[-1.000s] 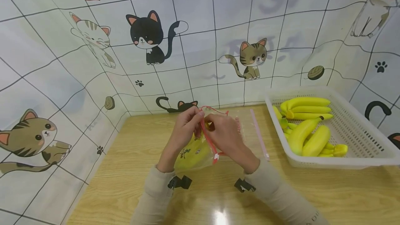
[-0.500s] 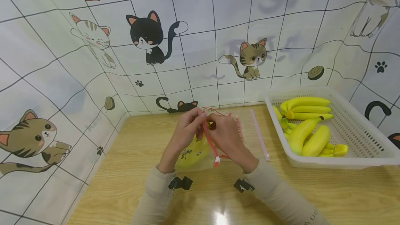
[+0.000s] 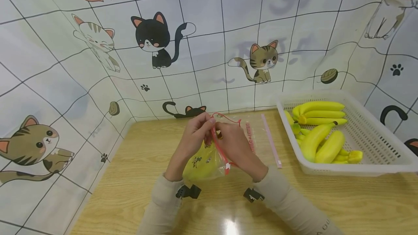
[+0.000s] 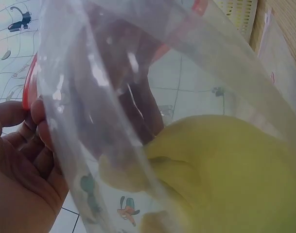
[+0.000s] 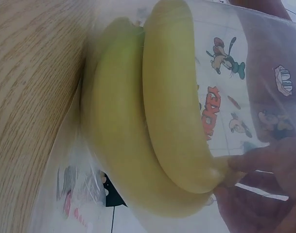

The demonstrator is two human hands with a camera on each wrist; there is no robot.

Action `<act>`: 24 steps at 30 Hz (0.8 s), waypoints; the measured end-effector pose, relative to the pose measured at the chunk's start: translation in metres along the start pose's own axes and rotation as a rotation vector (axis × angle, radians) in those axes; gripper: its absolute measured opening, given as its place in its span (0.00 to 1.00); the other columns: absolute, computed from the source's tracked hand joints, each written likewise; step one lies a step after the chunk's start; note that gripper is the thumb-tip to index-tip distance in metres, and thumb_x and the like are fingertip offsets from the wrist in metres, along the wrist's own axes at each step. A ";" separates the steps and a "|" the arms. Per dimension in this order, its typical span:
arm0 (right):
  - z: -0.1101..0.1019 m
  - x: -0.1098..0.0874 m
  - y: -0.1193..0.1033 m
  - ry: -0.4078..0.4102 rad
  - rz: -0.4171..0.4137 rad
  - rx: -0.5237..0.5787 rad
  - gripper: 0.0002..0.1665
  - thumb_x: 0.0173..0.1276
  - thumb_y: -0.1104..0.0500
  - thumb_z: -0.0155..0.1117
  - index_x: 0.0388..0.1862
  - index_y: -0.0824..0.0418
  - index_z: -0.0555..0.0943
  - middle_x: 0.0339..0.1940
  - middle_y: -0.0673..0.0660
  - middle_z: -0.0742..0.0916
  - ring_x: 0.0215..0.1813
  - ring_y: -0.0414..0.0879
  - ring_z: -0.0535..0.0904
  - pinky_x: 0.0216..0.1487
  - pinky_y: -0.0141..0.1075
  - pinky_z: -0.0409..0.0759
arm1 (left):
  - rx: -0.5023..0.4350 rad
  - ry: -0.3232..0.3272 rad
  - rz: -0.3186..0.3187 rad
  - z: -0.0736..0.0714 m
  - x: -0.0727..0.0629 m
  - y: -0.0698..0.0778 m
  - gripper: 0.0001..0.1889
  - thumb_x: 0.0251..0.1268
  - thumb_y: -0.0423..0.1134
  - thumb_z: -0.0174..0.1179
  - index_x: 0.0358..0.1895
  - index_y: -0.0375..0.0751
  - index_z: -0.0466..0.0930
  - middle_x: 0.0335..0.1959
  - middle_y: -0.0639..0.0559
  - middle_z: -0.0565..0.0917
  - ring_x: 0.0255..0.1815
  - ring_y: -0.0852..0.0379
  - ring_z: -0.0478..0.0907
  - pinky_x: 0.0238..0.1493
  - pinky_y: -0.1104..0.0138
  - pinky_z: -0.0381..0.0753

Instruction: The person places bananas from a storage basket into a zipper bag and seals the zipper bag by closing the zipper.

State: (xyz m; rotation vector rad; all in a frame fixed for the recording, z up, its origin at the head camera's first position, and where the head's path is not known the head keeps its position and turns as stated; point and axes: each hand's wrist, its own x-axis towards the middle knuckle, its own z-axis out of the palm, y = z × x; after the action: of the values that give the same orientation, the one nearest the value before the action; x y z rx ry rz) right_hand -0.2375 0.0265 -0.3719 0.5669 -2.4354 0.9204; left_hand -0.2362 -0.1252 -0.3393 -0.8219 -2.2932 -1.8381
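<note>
A clear zip bag (image 3: 209, 160) with a red zip edge and small printed cartoons stands tilted on the table between both hands. Inside it lies a bunch of bananas (image 5: 172, 97), blurred by the plastic. My left hand (image 3: 195, 133) pinches the red rim at the bag's mouth between thumb and fingers, as the left wrist view also shows. Reaching into the mouth, my right hand (image 3: 236, 140) holds the stem end of the bananas; in the right wrist view its fingers (image 5: 264, 160) show through the plastic. A white slider (image 3: 227, 166) sits at the near end of the red zip.
Behind the right hand, another clear bag with a pink zip strip (image 3: 271, 140) lies flat on the wooden table (image 3: 137, 191). At the right stands a white perforated basket (image 3: 382, 148) with several bananas (image 3: 323, 142) in its left part. A cat-print backdrop (image 3: 209, 46) surrounds the table.
The left hand and the red rim have shifted slightly right. The right hand's fingers have dipped a little lower behind the rim. The basket has not moved.
</note>
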 end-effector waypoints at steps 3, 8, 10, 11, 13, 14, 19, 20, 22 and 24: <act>0.001 0.000 0.000 -0.009 -0.009 -0.007 0.07 0.66 0.66 0.72 0.41 0.60 0.86 0.38 0.56 0.93 0.32 0.46 0.90 0.35 0.38 0.89 | 0.003 0.006 0.008 0.000 0.000 -0.001 0.14 0.81 0.39 0.50 0.35 0.32 0.72 0.19 0.42 0.72 0.13 0.55 0.70 0.17 0.66 0.75; 0.001 -0.001 0.000 -0.026 -0.001 0.000 0.09 0.66 0.66 0.72 0.44 0.59 0.85 0.41 0.56 0.93 0.32 0.46 0.89 0.36 0.37 0.88 | 0.002 0.015 0.019 -0.001 0.000 -0.001 0.14 0.82 0.39 0.50 0.35 0.33 0.73 0.18 0.42 0.72 0.13 0.56 0.70 0.16 0.66 0.76; 0.001 0.000 0.001 -0.036 0.002 0.007 0.10 0.64 0.67 0.73 0.44 0.59 0.85 0.41 0.56 0.92 0.33 0.46 0.88 0.36 0.37 0.88 | 0.003 0.017 0.020 -0.001 0.000 0.000 0.14 0.82 0.39 0.50 0.35 0.33 0.73 0.18 0.41 0.72 0.13 0.56 0.70 0.16 0.66 0.76; 0.002 0.000 0.001 -0.041 0.001 0.010 0.11 0.64 0.67 0.73 0.44 0.59 0.84 0.41 0.56 0.92 0.33 0.46 0.88 0.36 0.37 0.88 | 0.004 0.019 0.021 -0.001 0.000 0.000 0.14 0.82 0.39 0.50 0.35 0.33 0.73 0.18 0.41 0.72 0.13 0.56 0.70 0.16 0.66 0.76; 0.002 0.000 0.002 -0.051 0.000 0.017 0.11 0.63 0.66 0.74 0.44 0.60 0.84 0.41 0.57 0.92 0.34 0.47 0.89 0.37 0.38 0.88 | 0.004 0.022 0.020 -0.001 0.000 0.000 0.14 0.81 0.39 0.50 0.35 0.33 0.73 0.19 0.41 0.72 0.14 0.56 0.71 0.17 0.67 0.76; 0.003 0.000 0.003 -0.054 -0.003 0.020 0.11 0.63 0.66 0.74 0.44 0.60 0.84 0.41 0.57 0.92 0.34 0.47 0.89 0.37 0.38 0.88 | 0.003 0.024 0.020 -0.001 0.000 0.000 0.14 0.81 0.39 0.50 0.35 0.33 0.73 0.19 0.41 0.72 0.14 0.56 0.70 0.17 0.67 0.75; 0.004 0.000 0.005 -0.071 -0.021 0.039 0.10 0.63 0.66 0.74 0.42 0.60 0.83 0.40 0.58 0.92 0.36 0.49 0.89 0.38 0.39 0.89 | 0.001 0.031 0.019 -0.001 -0.001 0.000 0.14 0.81 0.39 0.50 0.35 0.34 0.73 0.19 0.43 0.72 0.14 0.56 0.70 0.17 0.67 0.75; 0.003 0.000 0.005 -0.075 -0.023 0.045 0.11 0.63 0.66 0.74 0.42 0.60 0.83 0.40 0.58 0.92 0.37 0.49 0.90 0.38 0.40 0.89 | 0.001 0.032 0.018 -0.001 0.000 0.000 0.14 0.81 0.39 0.50 0.35 0.34 0.73 0.19 0.43 0.71 0.14 0.55 0.70 0.17 0.67 0.75; 0.003 0.000 0.005 -0.085 -0.023 0.055 0.12 0.63 0.66 0.75 0.44 0.60 0.83 0.42 0.59 0.91 0.38 0.51 0.90 0.40 0.41 0.89 | -0.001 0.039 0.013 -0.001 0.000 0.000 0.14 0.81 0.40 0.50 0.35 0.34 0.73 0.19 0.45 0.71 0.14 0.55 0.70 0.17 0.66 0.75; 0.001 0.000 0.004 -0.101 -0.015 0.073 0.15 0.64 0.66 0.74 0.48 0.61 0.83 0.45 0.61 0.91 0.40 0.53 0.91 0.41 0.42 0.90 | -0.005 0.047 0.010 -0.001 0.000 0.000 0.14 0.81 0.40 0.51 0.35 0.34 0.73 0.19 0.46 0.71 0.14 0.55 0.70 0.17 0.66 0.75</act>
State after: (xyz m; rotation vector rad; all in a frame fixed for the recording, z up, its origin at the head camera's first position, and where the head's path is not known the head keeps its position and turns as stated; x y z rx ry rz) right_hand -0.2402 0.0287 -0.3750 0.6719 -2.4915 1.0000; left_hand -0.2362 -0.1266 -0.3389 -0.7800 -2.2533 -1.8398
